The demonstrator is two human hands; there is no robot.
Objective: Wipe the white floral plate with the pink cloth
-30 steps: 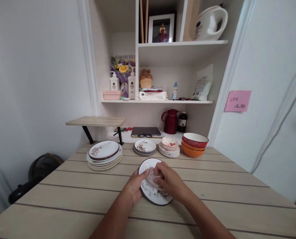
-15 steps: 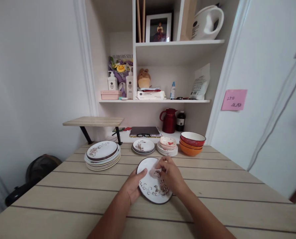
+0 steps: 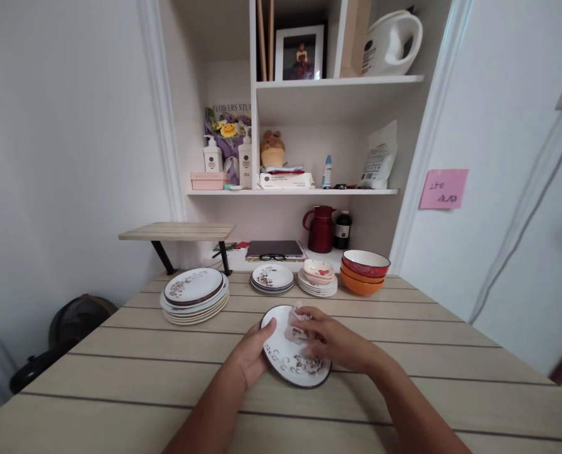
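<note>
A white plate point(image 3: 277, 343) with a dark rim and brown flower pattern is held tilted above the table's front middle. My left hand point(image 3: 252, 355) grips its left edge, thumb on the upper face and fingers underneath. Against the plate's face, my right hand point(image 3: 330, 337) is closed on a crumpled pale tissue point(image 3: 296, 328). The fingertips are slightly blurred. Behind the plate stand a small stack of matching plates point(image 3: 272, 276) and a stack of small white dishes point(image 3: 319, 289) with a pink-patterned dish point(image 3: 318, 270) on top.
A taller plate stack point(image 3: 195, 296) stands at the left, near a raised wooden shelf point(image 3: 176, 231). Red and orange bowls point(image 3: 363, 274) are nested at the right. Behind them are a red jug point(image 3: 321, 229), a dark bottle point(image 3: 342, 230) and a laptop point(image 3: 275, 249) with glasses on the ledge.
My right hand has turned flatter and its wrist has swung to the right, with the tissue still against the plate. The plate has shifted slightly down and right.
</note>
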